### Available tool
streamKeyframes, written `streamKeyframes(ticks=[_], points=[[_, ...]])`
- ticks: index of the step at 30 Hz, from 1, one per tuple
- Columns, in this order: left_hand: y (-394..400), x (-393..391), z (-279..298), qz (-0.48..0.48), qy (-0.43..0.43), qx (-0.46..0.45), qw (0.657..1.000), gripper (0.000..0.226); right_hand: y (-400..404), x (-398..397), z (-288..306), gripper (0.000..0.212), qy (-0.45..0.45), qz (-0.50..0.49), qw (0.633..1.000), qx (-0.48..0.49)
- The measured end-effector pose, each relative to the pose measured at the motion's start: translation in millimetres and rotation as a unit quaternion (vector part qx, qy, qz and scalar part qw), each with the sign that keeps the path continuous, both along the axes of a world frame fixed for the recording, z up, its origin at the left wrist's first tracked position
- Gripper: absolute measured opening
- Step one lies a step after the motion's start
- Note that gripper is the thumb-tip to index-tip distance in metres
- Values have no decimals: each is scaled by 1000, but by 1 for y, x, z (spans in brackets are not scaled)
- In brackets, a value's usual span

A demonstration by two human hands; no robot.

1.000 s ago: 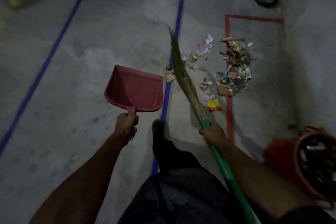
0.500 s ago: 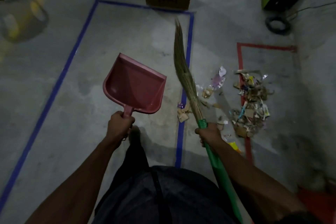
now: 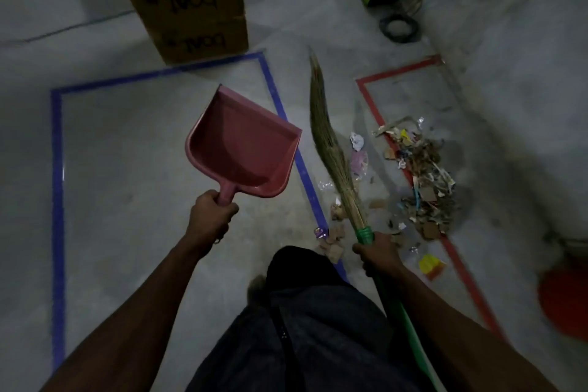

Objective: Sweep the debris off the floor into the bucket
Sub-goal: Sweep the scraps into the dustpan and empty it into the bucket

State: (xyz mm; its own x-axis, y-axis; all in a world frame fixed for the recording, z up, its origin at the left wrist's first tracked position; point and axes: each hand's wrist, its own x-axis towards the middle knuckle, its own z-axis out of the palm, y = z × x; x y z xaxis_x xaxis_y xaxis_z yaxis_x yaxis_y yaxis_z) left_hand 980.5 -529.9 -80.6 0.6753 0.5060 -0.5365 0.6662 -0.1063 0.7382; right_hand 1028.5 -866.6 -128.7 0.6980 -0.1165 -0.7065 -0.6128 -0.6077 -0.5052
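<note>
My left hand (image 3: 210,216) is curled tight round the handle of the pink dustpan (image 3: 243,149), holding it up off the floor, mouth away from me. My right hand (image 3: 380,253) grips the green handle of the broom (image 3: 331,149), bristles pointing forward. The debris (image 3: 420,178) lies right of the broom along the red tape (image 3: 381,119); the orange bucket (image 3: 564,302) sits at the right edge, bare floor (image 3: 133,169) to the left

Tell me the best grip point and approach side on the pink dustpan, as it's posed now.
Grip the dustpan by its short stub handle, coming from the near side, behind the pan. The handle sticks out toward the person from the pan's narrow closed end, while the wide open mouth faces away. The left hand already wraps that handle this way; the right hand holds the broom.
</note>
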Motion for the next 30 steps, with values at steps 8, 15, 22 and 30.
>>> streamKeyframes(ticks=[8,15,22,30], points=[[89,187,-24,-84,15,-2,996,11,98,118,-46,14,12,-113,993,12],[133,370,-9,-168,19,18,986,11,154,251,-49,28,49,-203,978,16],[134,549,-14,-269,5,19,963,11,180,364,-40,26,44,-317,947,24],[105,764,-41,-432,4,18,902,10,194,493,-32,19,46,-425,904,3]])
